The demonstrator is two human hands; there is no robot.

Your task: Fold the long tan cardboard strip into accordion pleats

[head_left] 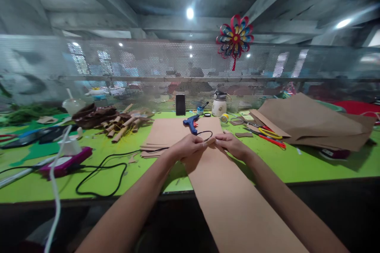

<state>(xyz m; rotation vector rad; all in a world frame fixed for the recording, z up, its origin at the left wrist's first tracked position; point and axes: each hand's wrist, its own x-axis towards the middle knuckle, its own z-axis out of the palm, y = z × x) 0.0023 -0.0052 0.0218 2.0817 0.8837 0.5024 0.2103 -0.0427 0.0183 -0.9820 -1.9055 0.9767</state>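
A long strip of brown kraft paper runs from the table toward me and hangs over its front edge. My left hand pinches the far end of the strip at its left side. At the same end my right hand grips the right side, and a narrow edge there looks folded or rolled between my fingers. Just beyond my hands, a blue glue gun with a red trigger lies on a stack of brown paper sheets. Its black cord passes close behind my fingers.
On the green table, a purple power strip with cables sits left. Behind it lie rolled paper tubes. Red- and yellow-handled scissors and a large folded brown paper are right. A white jug and a dark phone-like slab stand behind.
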